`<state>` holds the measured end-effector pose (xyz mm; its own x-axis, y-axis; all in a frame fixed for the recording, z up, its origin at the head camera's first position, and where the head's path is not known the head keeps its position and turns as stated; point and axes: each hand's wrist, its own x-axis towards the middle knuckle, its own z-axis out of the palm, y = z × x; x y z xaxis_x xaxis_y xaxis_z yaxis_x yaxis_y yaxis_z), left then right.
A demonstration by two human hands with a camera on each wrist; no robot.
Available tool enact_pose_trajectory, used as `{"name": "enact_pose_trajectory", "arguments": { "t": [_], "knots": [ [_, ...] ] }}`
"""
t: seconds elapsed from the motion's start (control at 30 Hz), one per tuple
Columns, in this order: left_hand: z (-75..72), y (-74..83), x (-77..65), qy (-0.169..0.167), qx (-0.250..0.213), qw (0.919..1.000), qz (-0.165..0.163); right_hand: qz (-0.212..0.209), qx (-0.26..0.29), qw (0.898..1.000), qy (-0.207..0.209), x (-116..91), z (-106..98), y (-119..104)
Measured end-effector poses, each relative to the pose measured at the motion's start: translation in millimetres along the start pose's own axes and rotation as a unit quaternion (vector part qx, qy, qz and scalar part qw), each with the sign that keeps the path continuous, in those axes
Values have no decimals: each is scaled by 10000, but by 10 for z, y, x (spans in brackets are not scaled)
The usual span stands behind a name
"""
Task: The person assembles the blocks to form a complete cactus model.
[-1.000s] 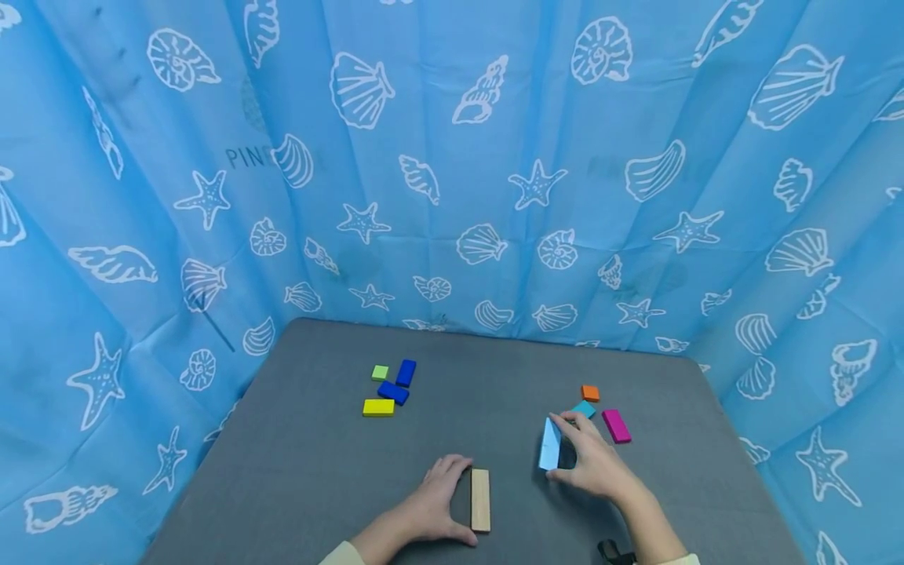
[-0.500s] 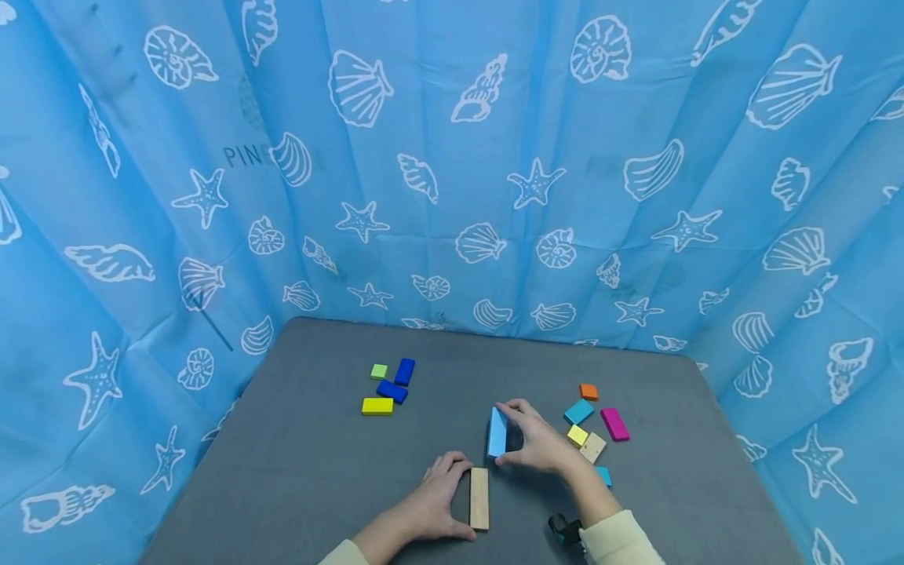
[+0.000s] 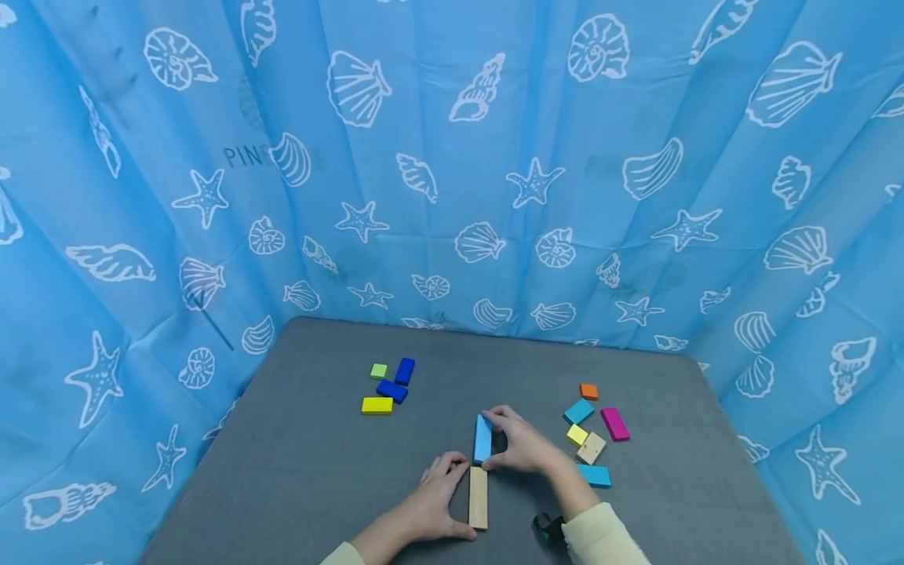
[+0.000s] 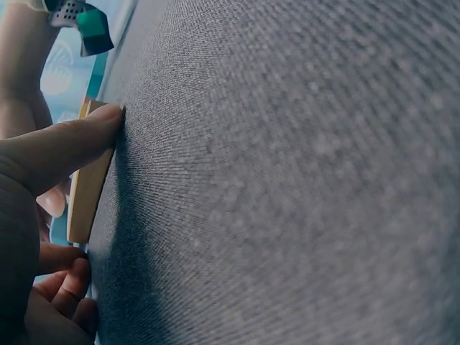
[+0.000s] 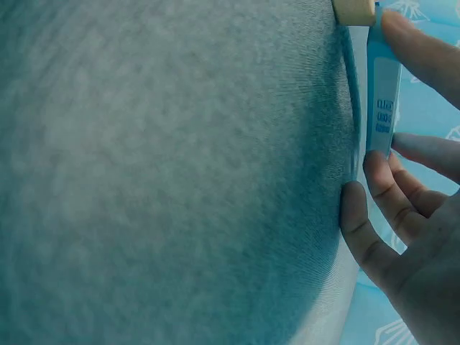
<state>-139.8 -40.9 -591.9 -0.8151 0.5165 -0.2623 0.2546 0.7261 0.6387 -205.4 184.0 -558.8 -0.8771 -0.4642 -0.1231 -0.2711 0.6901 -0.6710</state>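
Observation:
A plain wooden block (image 3: 478, 498) lies lengthwise on the grey table near its front middle. My left hand (image 3: 436, 502) holds it by its two ends, with the thumb at the near end and fingers at the far end. My right hand (image 3: 526, 446) pinches a light blue block (image 3: 482, 439) between thumb and fingertips, also end to end. That block stands on its narrow side, in line with the wooden one and just beyond it. In the right wrist view, printed marks show on the light blue block (image 5: 383, 100), close to the wooden block's end (image 5: 354, 11).
Back left on the table (image 3: 297, 439) lie a green block (image 3: 379, 371), two dark blue blocks (image 3: 391, 391) and a yellow block (image 3: 377, 406). To the right are orange (image 3: 589, 391), magenta (image 3: 615, 424), teal (image 3: 578, 411), small yellow (image 3: 577, 435) and wooden (image 3: 591, 448) blocks. A shell-patterned curtain (image 3: 452, 196) surrounds the table.
My right hand has carried the light blue block leftward from the right-hand blocks to the far end of the wooden block. My left hand has stayed in place on the wooden block.

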Motion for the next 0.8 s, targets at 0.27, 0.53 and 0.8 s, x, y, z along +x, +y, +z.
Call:
{"name": "enact_pose_trajectory", "arguments": {
  "t": [0.27, 0.53, 0.8],
  "knots": [
    [-1, 16, -1, -22, 92, 10000, -1, -24, 55, 9996, -286, 20, 10, 21],
    [5, -10, -9, 1, 148, 9997, 174, -18, -64, 9999, -85, 15, 59, -2],
    [-12, -17, -8, 62, -52, 9995, 312, -1, 87, 9999, 97, -15, 44, 11]
  ]
}}
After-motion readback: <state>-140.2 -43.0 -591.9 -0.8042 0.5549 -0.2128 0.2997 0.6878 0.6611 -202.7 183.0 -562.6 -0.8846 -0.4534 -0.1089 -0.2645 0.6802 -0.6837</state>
